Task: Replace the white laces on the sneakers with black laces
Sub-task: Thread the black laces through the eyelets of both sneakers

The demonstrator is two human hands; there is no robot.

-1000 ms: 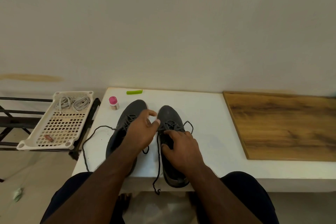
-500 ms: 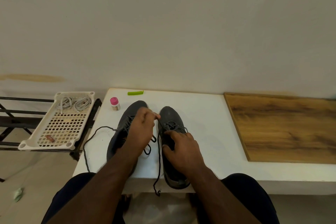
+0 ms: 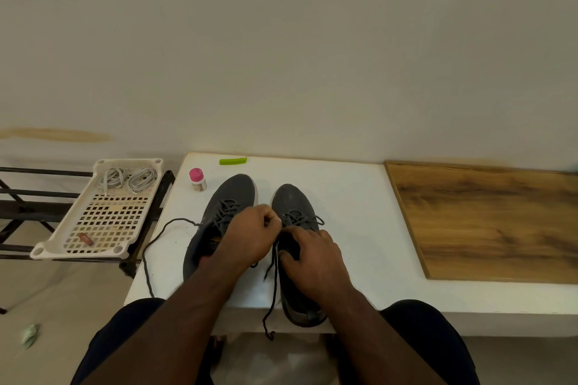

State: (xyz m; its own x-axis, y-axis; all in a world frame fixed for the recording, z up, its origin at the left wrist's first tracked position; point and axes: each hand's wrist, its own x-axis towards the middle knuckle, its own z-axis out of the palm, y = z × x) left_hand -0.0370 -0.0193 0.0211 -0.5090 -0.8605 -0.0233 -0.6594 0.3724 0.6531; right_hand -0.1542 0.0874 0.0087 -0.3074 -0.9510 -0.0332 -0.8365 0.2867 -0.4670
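I see matt grey knit cloth on both sneakers (image 3: 237, 197), thin black cord laces (image 3: 275, 284), a smooth white table (image 3: 353, 212), a grained wood board (image 3: 488, 222) and a perforated cream plastic tray (image 3: 106, 219).

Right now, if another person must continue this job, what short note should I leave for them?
Left hand: fingers curled, pinching the black lace at the right sneaker.
Right hand: resting on the same sneaker's opening; whether it grips anything is unclear.
Both sneakers stand side by side on the white table. The left sneaker carries black lacing, with one end trailing over the table. The white laces lie in the plastic tray.
Done: white laces out, black lacing mostly in.
Left: finish the right sneaker's lace, tidy the loose ends.
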